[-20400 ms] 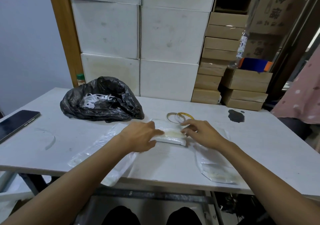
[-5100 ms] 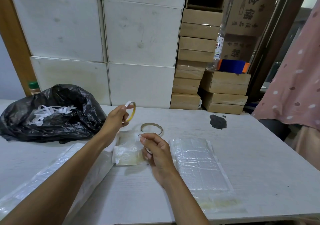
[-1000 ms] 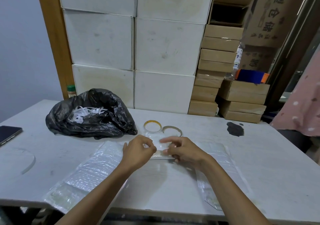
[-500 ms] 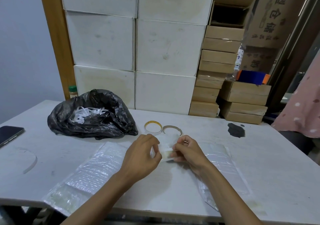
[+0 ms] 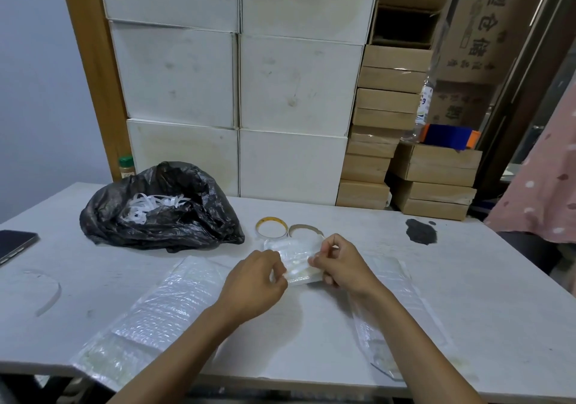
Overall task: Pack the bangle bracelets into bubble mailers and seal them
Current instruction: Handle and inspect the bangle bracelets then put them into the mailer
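The left hand point(image 5: 252, 282) and right hand point(image 5: 343, 266) are pinching the small bubble mailer point(image 5: 296, 255); it is probably handling light, soft, slippery. Grip its edges.

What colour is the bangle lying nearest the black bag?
The bangle is yellow; the head view shows it.

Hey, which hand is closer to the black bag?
Left. The left hand is just right of the black bag and nearer the camera; the right hand is farther right, past the mailer both pinch.
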Demonstrator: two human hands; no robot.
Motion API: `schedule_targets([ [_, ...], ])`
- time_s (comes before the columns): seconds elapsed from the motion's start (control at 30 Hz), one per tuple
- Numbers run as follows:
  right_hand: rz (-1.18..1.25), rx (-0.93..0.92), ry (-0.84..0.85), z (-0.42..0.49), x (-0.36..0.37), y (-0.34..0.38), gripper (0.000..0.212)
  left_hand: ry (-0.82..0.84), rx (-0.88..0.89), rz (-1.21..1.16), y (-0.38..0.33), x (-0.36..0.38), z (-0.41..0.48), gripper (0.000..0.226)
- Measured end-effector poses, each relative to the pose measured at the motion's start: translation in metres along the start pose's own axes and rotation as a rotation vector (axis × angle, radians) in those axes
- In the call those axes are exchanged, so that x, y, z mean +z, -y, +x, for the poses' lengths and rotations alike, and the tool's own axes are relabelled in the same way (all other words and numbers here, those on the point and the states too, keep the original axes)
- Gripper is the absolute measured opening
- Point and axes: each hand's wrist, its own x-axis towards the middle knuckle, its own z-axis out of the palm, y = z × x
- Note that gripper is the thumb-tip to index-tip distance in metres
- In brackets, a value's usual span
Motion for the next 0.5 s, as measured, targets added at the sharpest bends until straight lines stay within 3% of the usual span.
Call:
schedule_targets([
  [0.13,-0.027,-0.079,-0.123,-0.005,-0.006,-0.006,0.028,-0.031,-0.024,0.05,-0.008,0.002,0.01,0.004],
  [0.5,-0.17,-0.041,-0.18,-0.001,0.0,-0.019,0.021,0.003,-0.008,0.099,-0.01,0.014,0.018,0.006],
])
